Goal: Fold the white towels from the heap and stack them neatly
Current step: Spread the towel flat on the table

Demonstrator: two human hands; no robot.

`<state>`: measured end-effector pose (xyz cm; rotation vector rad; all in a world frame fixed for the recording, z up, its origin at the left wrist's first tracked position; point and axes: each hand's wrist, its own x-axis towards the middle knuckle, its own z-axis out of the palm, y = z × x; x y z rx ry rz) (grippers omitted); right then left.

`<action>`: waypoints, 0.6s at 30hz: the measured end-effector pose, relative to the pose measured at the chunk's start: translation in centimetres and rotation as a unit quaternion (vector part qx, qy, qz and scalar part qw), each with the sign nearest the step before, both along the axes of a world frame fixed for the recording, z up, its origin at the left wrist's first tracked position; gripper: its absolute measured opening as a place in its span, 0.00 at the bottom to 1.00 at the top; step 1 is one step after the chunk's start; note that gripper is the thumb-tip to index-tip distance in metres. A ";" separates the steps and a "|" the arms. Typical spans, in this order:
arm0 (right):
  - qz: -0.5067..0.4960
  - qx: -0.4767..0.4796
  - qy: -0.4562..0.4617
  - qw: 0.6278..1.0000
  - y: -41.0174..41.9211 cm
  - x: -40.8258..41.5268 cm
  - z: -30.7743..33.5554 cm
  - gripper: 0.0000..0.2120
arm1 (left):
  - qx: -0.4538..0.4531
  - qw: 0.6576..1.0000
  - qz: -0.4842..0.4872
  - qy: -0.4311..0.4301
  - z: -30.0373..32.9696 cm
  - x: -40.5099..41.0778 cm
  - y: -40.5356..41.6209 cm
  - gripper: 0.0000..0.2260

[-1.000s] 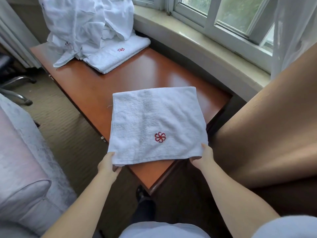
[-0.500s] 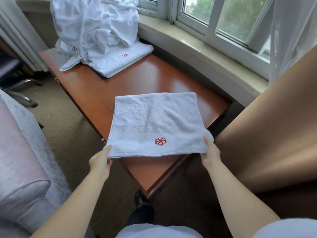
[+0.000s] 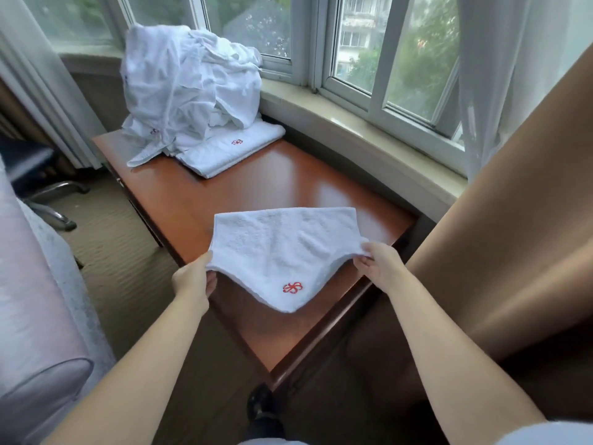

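A reddish-brown wooden tabletop (image 3: 282, 187) is standing along a curved window sill (image 3: 369, 136), with daylight coming through the window panes (image 3: 362, 43) behind it. At the far end of the tabletop a tall heap of crumpled white towels (image 3: 186, 81) is leaning toward the glass, and touching its near side a folded towel (image 3: 231, 149) is lying flat with a small red emblem facing up.

Near the front of the tabletop, a person is holding a folded white towel (image 3: 282, 252) by its two side edges. The left hand (image 3: 192, 281) is gripping the left edge, its fingers curling under the cloth with the thumb on top. The right hand (image 3: 380, 264) is pinching the right edge, fingers closed on the fabric. Between the hands the near part of the towel is sagging into a downward point, showing a red flower emblem (image 3: 292, 287), while its far edge looks to be resting on the wood.

A tan curtain (image 3: 513, 220) is hanging at the right, a pale upholstered seat (image 3: 35, 300) is sitting at the left, and carpet (image 3: 106, 252) is covering the floor.
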<state>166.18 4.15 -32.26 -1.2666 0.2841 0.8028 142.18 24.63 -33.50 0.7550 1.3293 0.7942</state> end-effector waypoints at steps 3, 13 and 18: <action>-0.052 0.047 -0.119 0.990 2.5 0.6 6.6 0.10 | 0.110 0.993 0.026 -0.037 5.7 2.4 1.3 0.06; -0.297 0.106 -0.126 0.941 3.6 2.1 14.1 0.09 | 0.119 0.964 0.222 -0.089 15.7 2.0 4.7 0.14; -0.371 0.142 -0.196 0.897 5.9 2.2 16.1 0.03 | 0.075 0.963 0.186 -0.178 17.4 2.7 6.3 0.17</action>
